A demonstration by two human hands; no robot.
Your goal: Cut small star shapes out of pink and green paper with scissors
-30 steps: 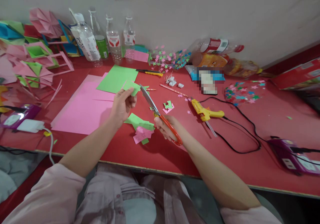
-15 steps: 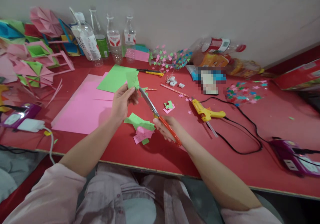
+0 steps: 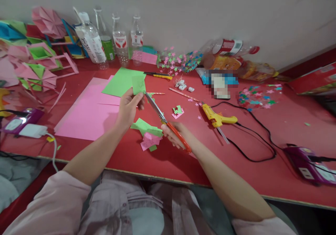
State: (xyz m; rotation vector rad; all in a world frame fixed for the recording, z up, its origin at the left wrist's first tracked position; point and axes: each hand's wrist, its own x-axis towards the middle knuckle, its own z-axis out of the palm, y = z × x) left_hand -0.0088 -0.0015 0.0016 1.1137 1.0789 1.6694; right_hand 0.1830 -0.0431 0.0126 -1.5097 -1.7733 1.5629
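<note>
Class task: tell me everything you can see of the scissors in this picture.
The scissors have long, grey, shiny blades that look like metal, and orange-red handles that look like plastic. The right hand holds them above the red table, slanted, with the tips pointing forward and left. The tips meet the lower edge of a small green paper. The blades appear nearly closed; the fingers partly hide the handles.

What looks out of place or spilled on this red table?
A red-capped clear plastic bottle lies on its side, unlike the upright transparent bottles; small pink paper stars lie loose near the yellow glue gun. No spill shows.
</note>
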